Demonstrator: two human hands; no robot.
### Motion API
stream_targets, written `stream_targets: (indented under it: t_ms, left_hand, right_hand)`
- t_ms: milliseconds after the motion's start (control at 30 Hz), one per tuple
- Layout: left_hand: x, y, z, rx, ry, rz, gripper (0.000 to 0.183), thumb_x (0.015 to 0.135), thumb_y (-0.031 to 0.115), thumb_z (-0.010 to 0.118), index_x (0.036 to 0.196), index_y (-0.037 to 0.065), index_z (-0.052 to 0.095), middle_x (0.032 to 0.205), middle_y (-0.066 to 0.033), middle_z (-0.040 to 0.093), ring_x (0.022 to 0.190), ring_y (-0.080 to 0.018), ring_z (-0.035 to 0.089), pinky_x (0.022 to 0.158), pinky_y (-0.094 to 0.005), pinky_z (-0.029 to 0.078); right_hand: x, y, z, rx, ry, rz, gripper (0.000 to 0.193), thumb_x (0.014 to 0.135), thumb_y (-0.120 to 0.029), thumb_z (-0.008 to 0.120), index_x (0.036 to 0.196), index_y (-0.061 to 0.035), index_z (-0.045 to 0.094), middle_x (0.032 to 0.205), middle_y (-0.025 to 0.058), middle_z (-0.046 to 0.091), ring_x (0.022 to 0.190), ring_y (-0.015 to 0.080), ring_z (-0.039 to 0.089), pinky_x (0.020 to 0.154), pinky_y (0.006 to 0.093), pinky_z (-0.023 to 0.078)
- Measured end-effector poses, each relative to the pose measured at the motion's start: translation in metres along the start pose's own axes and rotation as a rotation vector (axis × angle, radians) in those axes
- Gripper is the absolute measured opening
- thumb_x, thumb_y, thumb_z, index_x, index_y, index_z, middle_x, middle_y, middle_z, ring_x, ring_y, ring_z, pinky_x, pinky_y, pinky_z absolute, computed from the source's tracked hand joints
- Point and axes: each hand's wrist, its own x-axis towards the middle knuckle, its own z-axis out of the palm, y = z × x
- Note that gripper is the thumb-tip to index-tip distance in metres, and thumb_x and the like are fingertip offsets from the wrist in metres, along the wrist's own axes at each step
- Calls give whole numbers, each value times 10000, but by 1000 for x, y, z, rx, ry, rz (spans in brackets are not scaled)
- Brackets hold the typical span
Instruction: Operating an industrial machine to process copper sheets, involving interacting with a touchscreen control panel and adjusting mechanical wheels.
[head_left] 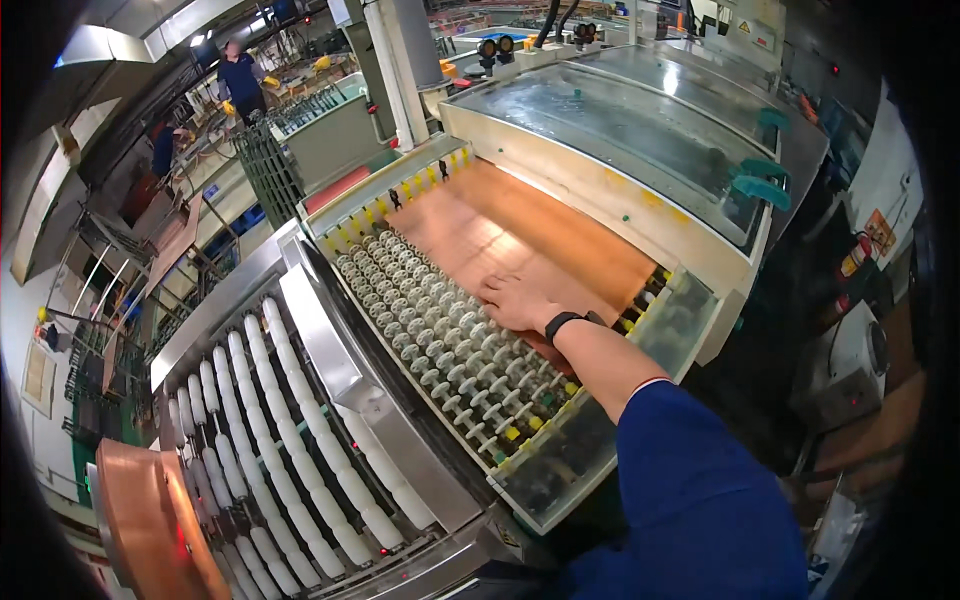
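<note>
My right hand [518, 303] lies palm down on the near edge of a large copper sheet [440, 225], fingers stretched out and holding nothing. A dark band circles that wrist, below a blue sleeve. The sheet rests flat on a bed of small white wheel rollers [440, 330]. Its far side reaches the pale wall of a machine with a clear lid [620, 130]. Beneath the hand, part of the sheet's near edge is hidden. My left hand is out of view.
Left of the wheels stands a steel-framed conveyor with long white rollers [290, 420]. A curved copper sheet [150, 520] is at lower left. Teal handles [762, 185] stick out from the lid. In the background a person [240, 80] with yellow gloves stands near racks.
</note>
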Motion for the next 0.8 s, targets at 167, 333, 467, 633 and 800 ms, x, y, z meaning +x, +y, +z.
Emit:
stream_targets:
  t_ms: [167, 333, 467, 633, 800]
  left_hand:
    - [0, 2, -2, -1, 4, -4, 219, 915, 212, 649, 1015, 18, 663, 956, -141, 644, 894, -313, 614, 833, -459, 497]
    - [-1, 1, -7, 4, 9, -5, 234, 911, 215, 655, 1029, 13, 662, 974, -152, 647, 907, -321, 616, 842, -463, 498]
    - [-1, 0, -8, -2, 14, -4, 246, 908, 217, 659, 1039, 9, 661, 988, -160, 650, 918, -328, 618, 850, -467, 498]
    - [-7, -4, -12, 0, 17, -13, 262, 903, 219, 665, 1053, 4, 660, 1006, -171, 653, 932, -337, 620, 860, -471, 498]
    - [-8, -7, -12, 2, 13, -19, 279, 899, 222, 671, 1066, -1, 659, 1023, -181, 655, 945, -345, 623, 869, -475, 498]
  right_hand:
    - [0, 6, -3, 21, -14, 34, 393, 956, -303, 500, 1302, -184, 644, 1374, 68, 569, 1330, 273, 495, 1122, 456, 379]
    - [0, 11, 1, -18, 11, 44, 402, 969, -298, 478, 1322, -188, 636, 1390, 66, 563, 1350, 272, 483, 1134, 460, 369]
    - [-5, 23, 0, -14, 27, 69, 393, 976, -299, 468, 1313, -175, 625, 1388, 63, 562, 1358, 270, 475, 1138, 465, 365]
    - [-9, 29, -10, -31, -33, 85, 388, 980, -290, 466, 1316, -157, 605, 1403, 57, 550, 1379, 262, 452, 1144, 464, 357]
    - [-15, 31, -17, -49, -19, 87, 373, 988, -284, 462, 1305, -161, 614, 1396, 50, 550, 1373, 244, 457, 1149, 457, 347]
